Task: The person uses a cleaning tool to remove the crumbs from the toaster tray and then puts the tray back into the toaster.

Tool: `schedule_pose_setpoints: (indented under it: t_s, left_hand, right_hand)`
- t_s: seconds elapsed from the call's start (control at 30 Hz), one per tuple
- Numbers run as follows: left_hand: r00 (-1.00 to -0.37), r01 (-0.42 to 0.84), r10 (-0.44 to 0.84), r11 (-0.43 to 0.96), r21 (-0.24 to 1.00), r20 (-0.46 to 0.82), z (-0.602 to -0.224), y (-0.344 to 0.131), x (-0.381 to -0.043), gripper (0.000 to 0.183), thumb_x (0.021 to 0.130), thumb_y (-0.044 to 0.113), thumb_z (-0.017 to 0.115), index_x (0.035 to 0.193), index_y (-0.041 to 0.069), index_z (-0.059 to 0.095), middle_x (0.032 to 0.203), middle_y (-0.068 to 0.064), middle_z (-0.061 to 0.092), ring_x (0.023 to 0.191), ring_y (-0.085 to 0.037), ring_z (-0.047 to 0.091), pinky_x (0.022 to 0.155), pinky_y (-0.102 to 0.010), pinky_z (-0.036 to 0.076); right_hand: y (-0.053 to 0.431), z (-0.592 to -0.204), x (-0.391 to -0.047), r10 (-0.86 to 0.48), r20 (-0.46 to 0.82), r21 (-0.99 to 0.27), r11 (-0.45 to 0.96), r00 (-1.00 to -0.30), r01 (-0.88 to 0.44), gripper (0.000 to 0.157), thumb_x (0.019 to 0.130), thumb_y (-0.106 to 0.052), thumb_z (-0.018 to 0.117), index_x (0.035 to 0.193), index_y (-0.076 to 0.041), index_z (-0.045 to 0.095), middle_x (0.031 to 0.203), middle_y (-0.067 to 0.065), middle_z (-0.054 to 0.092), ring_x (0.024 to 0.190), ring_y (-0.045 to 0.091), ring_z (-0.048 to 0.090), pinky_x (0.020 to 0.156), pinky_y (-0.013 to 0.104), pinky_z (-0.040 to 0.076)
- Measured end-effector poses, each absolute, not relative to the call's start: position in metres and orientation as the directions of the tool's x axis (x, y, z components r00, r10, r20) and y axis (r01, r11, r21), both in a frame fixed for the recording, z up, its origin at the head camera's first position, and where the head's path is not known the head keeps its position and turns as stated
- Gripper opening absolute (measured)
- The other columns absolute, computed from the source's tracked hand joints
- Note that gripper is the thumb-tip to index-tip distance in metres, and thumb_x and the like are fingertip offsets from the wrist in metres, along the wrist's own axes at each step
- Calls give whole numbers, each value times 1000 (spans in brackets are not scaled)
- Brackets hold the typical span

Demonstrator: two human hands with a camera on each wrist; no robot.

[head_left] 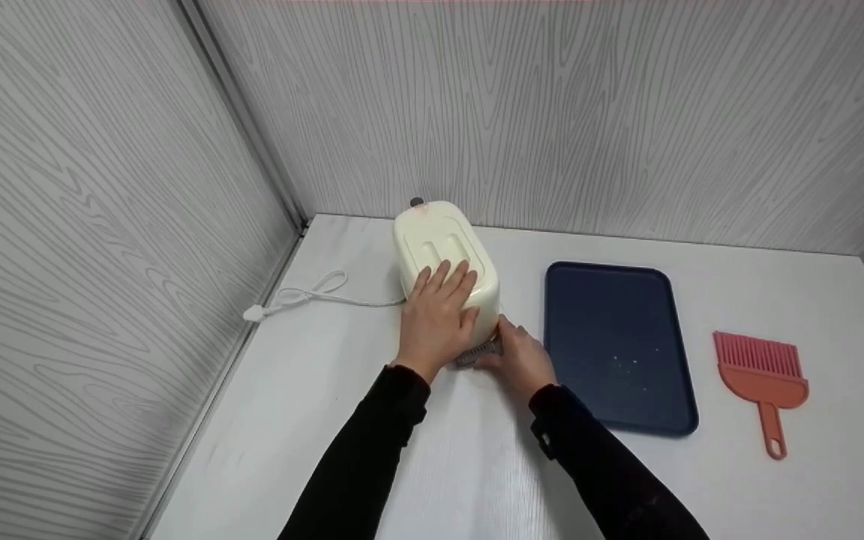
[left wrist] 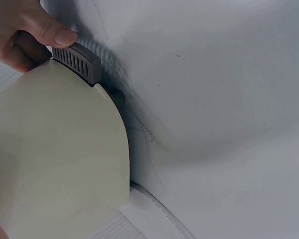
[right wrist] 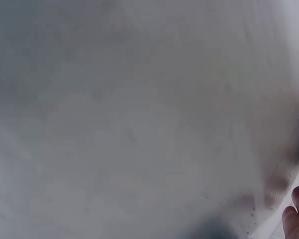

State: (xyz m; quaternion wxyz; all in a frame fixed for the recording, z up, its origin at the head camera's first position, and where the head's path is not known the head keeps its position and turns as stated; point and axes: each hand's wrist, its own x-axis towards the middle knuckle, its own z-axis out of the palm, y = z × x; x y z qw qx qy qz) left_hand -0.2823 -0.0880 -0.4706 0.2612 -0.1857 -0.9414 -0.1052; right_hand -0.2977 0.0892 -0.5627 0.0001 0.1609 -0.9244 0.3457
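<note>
A cream toaster (head_left: 438, 221) with two slot-shaped recesses on top stands near the back wall, one end toward me. My left hand (head_left: 436, 319) rests on its top with the fingers spread. Low at the near end, my right hand (head_left: 520, 360) grips a grey ribbed piece (head_left: 475, 354). In the left wrist view the right thumb (left wrist: 60, 37) presses along this ribbed piece (left wrist: 79, 62), which sits at the edge of the cream body (left wrist: 65, 134). Fingertips (right wrist: 296, 211) show at the lower right of the right wrist view, beside a pale, blurred surface.
A white cord with a plug (head_left: 254, 313) runs left from the toaster. To the right lies a navy tray (head_left: 612, 315) with a few pale crumbs. Farther right is a coral brush (head_left: 762, 382) with red bristles. Grey wood-grain panels (head_left: 552, 112) border the white table (head_left: 304, 420).
</note>
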Motion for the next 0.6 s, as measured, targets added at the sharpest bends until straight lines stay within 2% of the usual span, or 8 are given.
schedule_pose_setpoints:
  t_s: [0.17,0.3,0.6]
  left_hand:
    - [-793,405,292,909,103,535,-471,-90,-281,49,97,30,64,142,11,61,148,-5,57,142,-29,49,123,-49,32]
    - [-789,405,296,909,94,538,-472,-91,-280,49,97,30,64,142,11,62,148,-6,58,141,-29,49,123,-49,33]
    - [-797,413,308,905,97,520,-471,-91,-279,48,99,28,62,143,10,60,150,-6,56,142,-29,48,124,-47,31]
  right_hand:
    - [85,-562,-297,-285,97,-637,718,-954,-279,74,74,-32,91,135,-8,58,122,11,72,113,29,68,119,50,39]
    - [83,-562,-296,-273,95,-630,728,-957,-270,74,73,-31,92,134,-6,59,120,12,72,111,31,69,114,51,45]
    - [85,-565,-297,-286,124,-647,703,-950,-296,69,72,-30,91,130,-6,61,117,11,73,110,31,69,116,52,43]
